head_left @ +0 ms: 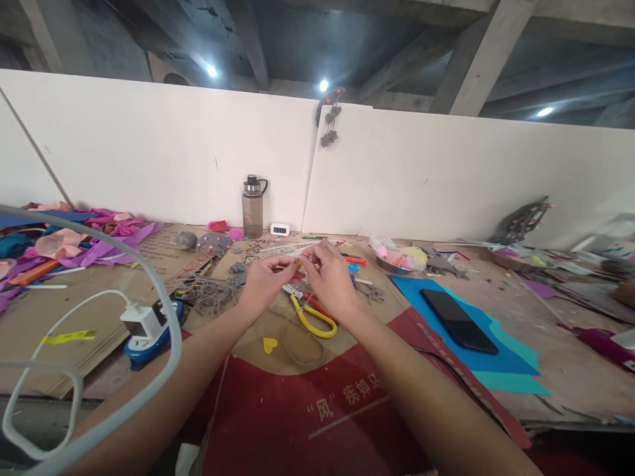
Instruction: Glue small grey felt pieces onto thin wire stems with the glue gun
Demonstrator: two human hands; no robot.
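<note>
My left hand (265,283) and my right hand (331,281) meet above the middle of the cardboard (357,410). The fingers of both are pinched together around a tiny yellowish piece (299,264), too small to name. Just below them lie yellow-handled scissors (315,322), partly covered by the right hand, with something red-handled beside them. A yellow heart cutout (269,344) rests flat on the cardboard, left of a loop of thin pale cord (302,364). Left of my hands is a tangle of grey cord (211,294).
At the right, a black phone (457,320) lies on blue sheets (516,360). A blue power strip (149,352) with a white charger and a looping white cable stands at the left. A bottle (253,211) and small clock (280,229) stand before the white partition (163,152).
</note>
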